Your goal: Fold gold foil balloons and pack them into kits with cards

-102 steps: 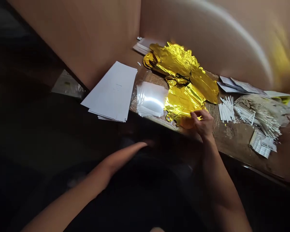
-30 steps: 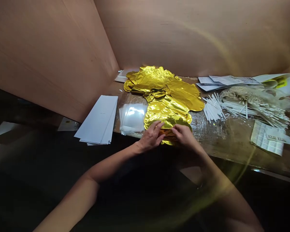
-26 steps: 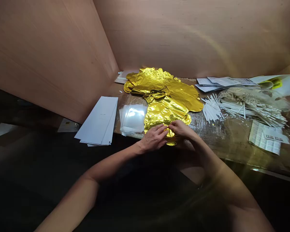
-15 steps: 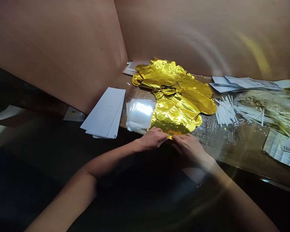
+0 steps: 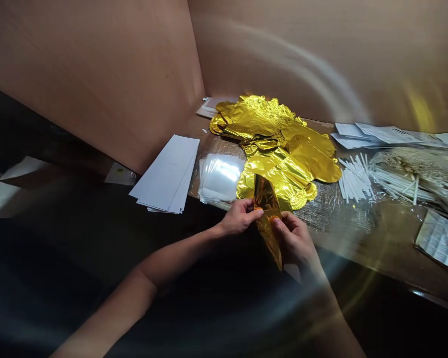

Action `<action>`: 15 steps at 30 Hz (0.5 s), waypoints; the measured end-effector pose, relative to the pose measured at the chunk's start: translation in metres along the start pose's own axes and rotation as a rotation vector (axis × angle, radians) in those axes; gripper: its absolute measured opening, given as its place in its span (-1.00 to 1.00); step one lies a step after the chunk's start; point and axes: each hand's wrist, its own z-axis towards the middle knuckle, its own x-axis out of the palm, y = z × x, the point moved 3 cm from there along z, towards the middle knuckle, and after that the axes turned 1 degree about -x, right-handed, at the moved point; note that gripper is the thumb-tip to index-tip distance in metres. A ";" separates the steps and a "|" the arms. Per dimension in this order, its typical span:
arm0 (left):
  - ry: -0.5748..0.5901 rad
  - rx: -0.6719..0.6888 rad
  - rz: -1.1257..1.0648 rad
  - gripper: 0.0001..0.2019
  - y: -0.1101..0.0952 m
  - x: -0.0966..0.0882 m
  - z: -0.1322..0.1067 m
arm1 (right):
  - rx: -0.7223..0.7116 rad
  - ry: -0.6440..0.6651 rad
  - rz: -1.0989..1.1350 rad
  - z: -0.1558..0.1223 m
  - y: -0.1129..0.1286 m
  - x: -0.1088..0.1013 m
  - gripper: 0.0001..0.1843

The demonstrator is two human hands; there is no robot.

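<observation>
Gold foil balloon (image 5: 267, 204): folded, upright between both hands, lower tip hanging past right hand.
Left hand (image 5: 239, 217): fingers pinching its left edge.
Right hand (image 5: 294, 242): fingers clenched on its right edge.

This is a cramped workshop corner, not a home: two tan board panels (image 5: 97, 84) box in my table (image 5: 381, 238), which is covered in clear film. Bulk supplies lie across it: gold foil balloons (image 5: 261, 119), stacked clear plastic bags (image 5: 220, 176), white card sheets (image 5: 166, 171), loose white sticks (image 5: 354, 179) and printed leaflets (image 5: 440, 243).
</observation>
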 end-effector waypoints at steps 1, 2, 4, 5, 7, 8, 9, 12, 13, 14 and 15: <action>0.020 0.002 0.030 -0.54 -0.005 0.001 0.000 | -0.040 -0.039 -0.004 0.002 0.000 -0.002 -0.59; 0.051 0.008 0.059 -0.56 -0.011 0.002 -0.001 | -0.050 -0.036 0.013 0.004 0.002 -0.002 -0.56; 0.110 0.022 0.104 -0.61 -0.022 0.003 -0.002 | -0.002 0.063 0.095 0.008 0.008 0.001 -0.53; 0.125 0.031 0.131 -0.64 -0.028 0.002 -0.003 | 0.023 0.111 0.134 0.010 0.012 0.004 -0.58; 0.145 0.061 0.211 -0.76 -0.037 -0.002 -0.003 | 0.007 0.120 0.174 0.014 0.018 0.009 -0.78; 0.157 0.079 0.248 -0.81 -0.041 -0.005 -0.004 | -0.040 0.086 0.173 0.017 0.021 0.011 -0.87; 0.172 0.094 0.266 -0.84 -0.044 -0.007 -0.005 | -0.100 0.044 0.153 0.020 0.022 0.011 -0.89; 0.178 0.056 0.226 -0.83 -0.042 -0.013 -0.011 | -0.286 -0.051 -0.020 0.031 0.023 0.012 -0.82; 0.144 0.032 0.213 -0.81 -0.039 -0.014 -0.014 | -0.325 -0.064 -0.081 0.034 0.023 0.012 -0.83; 0.097 0.021 0.215 -0.76 -0.036 -0.016 -0.016 | -0.339 -0.069 -0.114 0.038 0.022 0.012 -0.85; 0.040 0.031 0.222 -0.70 -0.034 -0.017 -0.018 | -0.323 -0.057 -0.111 0.041 0.021 0.013 -0.87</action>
